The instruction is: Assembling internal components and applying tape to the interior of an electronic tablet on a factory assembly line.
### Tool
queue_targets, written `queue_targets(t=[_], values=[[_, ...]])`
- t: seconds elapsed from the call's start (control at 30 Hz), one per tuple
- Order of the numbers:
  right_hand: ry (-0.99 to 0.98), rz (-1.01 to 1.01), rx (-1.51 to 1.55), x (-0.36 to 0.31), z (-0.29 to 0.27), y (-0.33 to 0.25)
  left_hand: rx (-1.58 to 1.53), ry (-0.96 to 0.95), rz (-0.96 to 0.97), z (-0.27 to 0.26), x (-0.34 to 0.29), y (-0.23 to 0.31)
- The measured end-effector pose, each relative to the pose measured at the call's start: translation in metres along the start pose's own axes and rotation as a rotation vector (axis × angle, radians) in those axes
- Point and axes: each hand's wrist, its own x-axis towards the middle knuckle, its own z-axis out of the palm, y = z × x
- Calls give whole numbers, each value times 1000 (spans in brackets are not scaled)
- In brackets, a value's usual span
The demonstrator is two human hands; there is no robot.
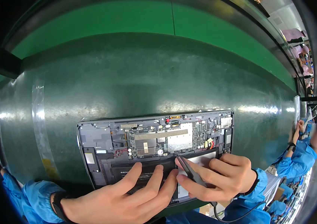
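Observation:
An opened laptop chassis lies in front of me with its inside facing up. Its circuit board fills the upper middle, and a black battery sits below that. My left hand has its fingers spread, with the tips resting on the battery. In my right hand is a dark, tapered hand tool, gripped between thumb and fingers. The tool points up and left, its tip near the battery's upper edge; its exact kind is unclear. A light grey panel shows partly behind my right fingers.
The laptop rests on a dark green worktop, which has a strip of clear tape at the left. A black cable loops beneath my right hand. At the right, a person in blue sits working, with others farther back.

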Motion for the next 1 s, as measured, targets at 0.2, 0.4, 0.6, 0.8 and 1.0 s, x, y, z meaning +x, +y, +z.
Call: queue_targets(t=[0.2, 0.4, 0.6, 0.8, 1.0], values=[[-36, 36, 7, 1, -2, -2, -126, 25, -62, 1, 0, 0], [0, 2, -21, 5, 5, 2, -129, 11, -87, -1, -1, -5], [-16, -7, -65, 2, 6, 0, -70, 88, 103, 11, -2, -16], [-15, -34, -75, 2, 8, 1, 18, 275, -247, 44, 1, 33], [-6, -8, -76, 1, 7, -1, 21, 219, -231, 38, 0, 31]])
